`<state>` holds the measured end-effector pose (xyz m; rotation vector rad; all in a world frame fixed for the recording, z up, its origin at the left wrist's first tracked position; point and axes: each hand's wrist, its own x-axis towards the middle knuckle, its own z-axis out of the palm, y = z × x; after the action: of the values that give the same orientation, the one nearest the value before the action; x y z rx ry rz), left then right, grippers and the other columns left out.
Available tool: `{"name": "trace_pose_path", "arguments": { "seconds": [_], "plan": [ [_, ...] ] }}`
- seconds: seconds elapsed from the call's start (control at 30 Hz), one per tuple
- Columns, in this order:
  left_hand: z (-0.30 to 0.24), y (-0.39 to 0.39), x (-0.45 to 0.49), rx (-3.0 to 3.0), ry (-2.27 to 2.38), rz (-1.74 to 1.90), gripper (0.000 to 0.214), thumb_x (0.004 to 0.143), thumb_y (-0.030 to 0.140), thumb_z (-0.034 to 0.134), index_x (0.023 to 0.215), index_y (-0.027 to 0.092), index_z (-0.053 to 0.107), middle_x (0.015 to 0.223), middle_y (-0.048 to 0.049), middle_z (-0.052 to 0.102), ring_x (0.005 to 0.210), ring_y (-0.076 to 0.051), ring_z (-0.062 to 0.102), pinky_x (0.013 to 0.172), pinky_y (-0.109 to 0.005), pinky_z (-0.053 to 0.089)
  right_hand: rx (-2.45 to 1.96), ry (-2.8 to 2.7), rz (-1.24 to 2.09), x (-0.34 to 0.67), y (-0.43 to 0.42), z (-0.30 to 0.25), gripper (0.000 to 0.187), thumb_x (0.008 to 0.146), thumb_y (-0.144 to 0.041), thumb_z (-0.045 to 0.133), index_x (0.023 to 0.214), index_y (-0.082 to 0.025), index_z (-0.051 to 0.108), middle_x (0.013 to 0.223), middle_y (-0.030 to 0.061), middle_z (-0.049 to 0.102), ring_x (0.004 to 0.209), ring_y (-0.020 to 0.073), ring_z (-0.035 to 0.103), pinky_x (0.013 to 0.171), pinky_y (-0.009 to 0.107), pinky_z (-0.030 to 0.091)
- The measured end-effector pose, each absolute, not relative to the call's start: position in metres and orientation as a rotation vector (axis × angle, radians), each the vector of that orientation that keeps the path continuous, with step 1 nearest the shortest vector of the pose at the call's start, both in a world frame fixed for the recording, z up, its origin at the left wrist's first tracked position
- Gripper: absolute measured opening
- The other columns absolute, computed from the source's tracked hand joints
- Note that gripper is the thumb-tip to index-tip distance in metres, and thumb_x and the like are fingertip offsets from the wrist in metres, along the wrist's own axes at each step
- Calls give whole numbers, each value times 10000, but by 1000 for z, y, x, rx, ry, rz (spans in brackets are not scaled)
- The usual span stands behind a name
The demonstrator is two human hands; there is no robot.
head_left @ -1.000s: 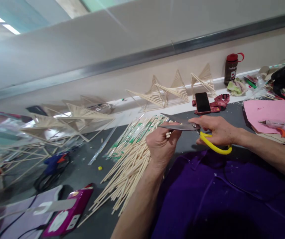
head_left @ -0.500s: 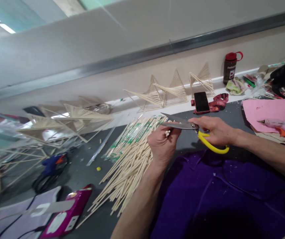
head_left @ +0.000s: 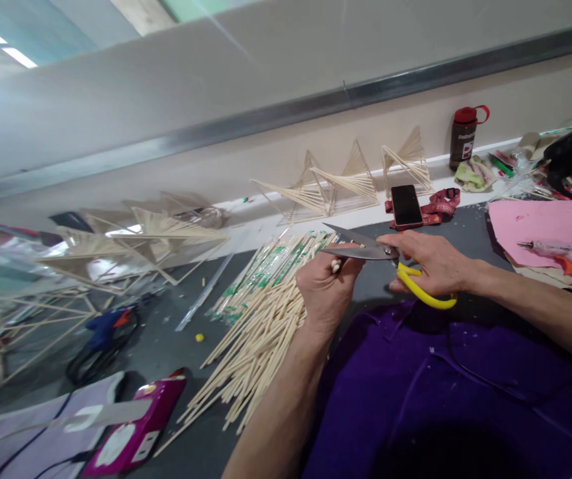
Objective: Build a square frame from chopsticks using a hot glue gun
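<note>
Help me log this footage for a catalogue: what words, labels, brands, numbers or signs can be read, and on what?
"ETERN", with any further letters unclear: red lanyard.
"P", probably, in a white mark: dark bottle; its smaller line is too blurred.
Unreadable: green print on the clear wrapper; any marks on the magenta box's white labels.

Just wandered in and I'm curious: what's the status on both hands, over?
Left hand gripping pale sticks. Right hand holding yellow-handled scissors, blades parted. Stick pile beside left hand.

Smooth metal scissor blades (head_left: 368, 252), matt wooden sticks (head_left: 271, 326)
</note>
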<state>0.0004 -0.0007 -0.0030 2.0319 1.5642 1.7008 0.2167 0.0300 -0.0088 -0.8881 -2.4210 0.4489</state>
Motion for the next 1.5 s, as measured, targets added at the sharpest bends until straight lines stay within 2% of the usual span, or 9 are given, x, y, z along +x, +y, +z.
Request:
{"name": "trace_pose_path", "arguments": {
  "seconds": [0.23, 0.4, 0.53, 0.73, 0.9, 1.1, 1.27, 1.37, 1.5],
  "plan": [
    [0, 0, 1, 2134, 1416, 1704, 68, 787, 214, 729, 732, 232, 763, 748, -2, 781, 643, -149, 707, 621, -245, 558, -810, -2422, 449, 217, 30, -7, 794, 823, -614, 715, 1450, -186, 482, 1124, 129, 667, 908, 253, 602, 817, 425, 499],
    [2, -1, 0, 2188, 1352, 1697, 86, 805, 195, 718, 745, 230, 769, 761, -3, 787, 658, -142, 716, 636, -231, 554, -825, -2446, 494, 218, 28, -3, 826, 823, -641, 706, 1466, -171, 486, 1160, 141, 663, 922, 256, 614, 811, 415, 503],
    [0, -2, -2, 2202, 1357, 1706, 76, 813, 203, 725, 768, 234, 778, 794, -10, 797, 693, -148, 726, 670, -236, 554, -890, -2444, 486, 218, 26, -2, 796, 833, -631, 705, 1474, -205, 502, 1175, 132, 668, 929, 249, 620, 816, 398, 496],
    [0, -2, -3, 2173, 1488, 1661, 78, 828, 255, 730, 769, 229, 774, 761, -12, 785, 650, -147, 700, 644, -248, 540, -859, -2413, 485, 219, 30, -7, 699, 860, -550, 701, 1455, -221, 540, 1133, 107, 692, 933, 233, 619, 819, 368, 482],
    [0, -3, -1, 2154, 1528, 1673, 88, 816, 265, 726, 753, 231, 777, 751, -9, 785, 636, -146, 691, 628, -247, 534, -828, -2389, 510, 219, 30, -8, 559, 907, -395, 620, 1427, -199, 564, 1113, 103, 695, 858, 195, 598, 785, 343, 479],
    [-1, -3, 2, 2074, 1541, 1670, 72, 792, 265, 739, 743, 217, 761, 712, -5, 762, 610, -142, 671, 594, -237, 518, -840, -2349, 536, 218, 27, -9, 521, 881, -300, 629, 1391, -209, 575, 1112, 95, 694, 820, 174, 579, 786, 337, 479],
    [-1, 0, 4, 1950, 1532, 1682, 48, 754, 250, 757, 760, 205, 771, 644, 23, 731, 527, -108, 600, 534, -213, 476, -909, -2332, 521, 215, 26, -9, 515, 886, -321, 632, 1383, -196, 587, 1097, 93, 705, 824, 178, 588, 803, 343, 478],
    [-1, 0, 3, 1935, 1509, 1698, 49, 758, 247, 752, 771, 208, 779, 700, 9, 767, 597, -126, 663, 591, -220, 514, -961, -2343, 524, 214, 24, -7, 557, 887, -378, 650, 1405, -190, 575, 1110, 103, 707, 846, 195, 598, 803, 357, 480],
    [-2, -1, -1, 1978, 1533, 1643, 93, 809, 270, 706, 808, 223, 787, 732, 2, 782, 653, -146, 709, 622, -236, 541, -993, -2377, 489, 215, 23, -4, 702, 828, -514, 728, 1440, -222, 546, 1161, 109, 690, 891, 218, 615, 793, 365, 480]
  ]
}}
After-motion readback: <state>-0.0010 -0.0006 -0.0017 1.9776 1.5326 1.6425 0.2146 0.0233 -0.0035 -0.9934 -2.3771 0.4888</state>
